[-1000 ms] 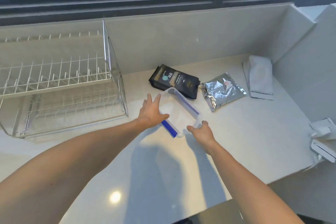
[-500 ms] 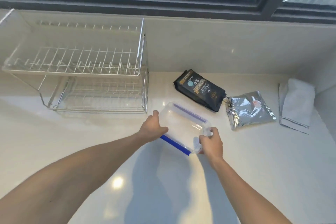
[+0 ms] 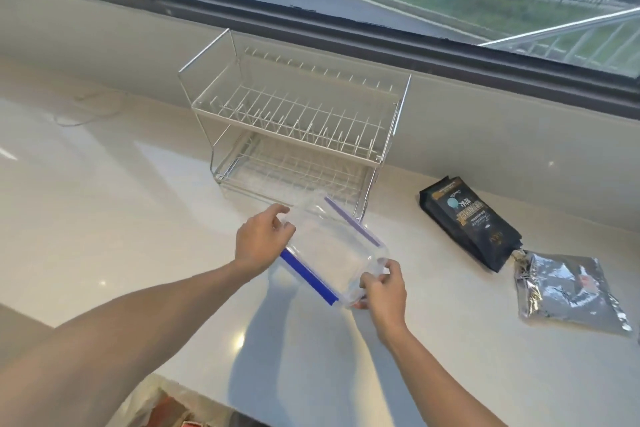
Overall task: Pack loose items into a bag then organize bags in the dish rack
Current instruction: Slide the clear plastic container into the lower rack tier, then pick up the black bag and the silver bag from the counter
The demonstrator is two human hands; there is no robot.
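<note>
A clear zip bag (image 3: 329, 253) with blue seal strips is held above the white counter (image 3: 104, 218), its mouth spread wide. My left hand (image 3: 259, 241) grips its left edge and my right hand (image 3: 382, 288) pinches its near right corner. Just behind the bag stands a two-tier wire dish rack (image 3: 294, 125), both tiers bare. To the right, a black coffee pouch (image 3: 467, 222) lies flat on the counter, with a crumpled silver foil pouch (image 3: 568, 291) touching its near end.
A dark-framed window (image 3: 381, 28) runs along the back wall above the rack. A thin cable (image 3: 86, 107) lies on the counter at the far left. Below the counter's near edge, a plastic bag with red contents (image 3: 166, 406) shows.
The view has swung left, so the rack now sits in the middle and the pouches at the right. Both hands carried the open bag left, toward the rack's front.
</note>
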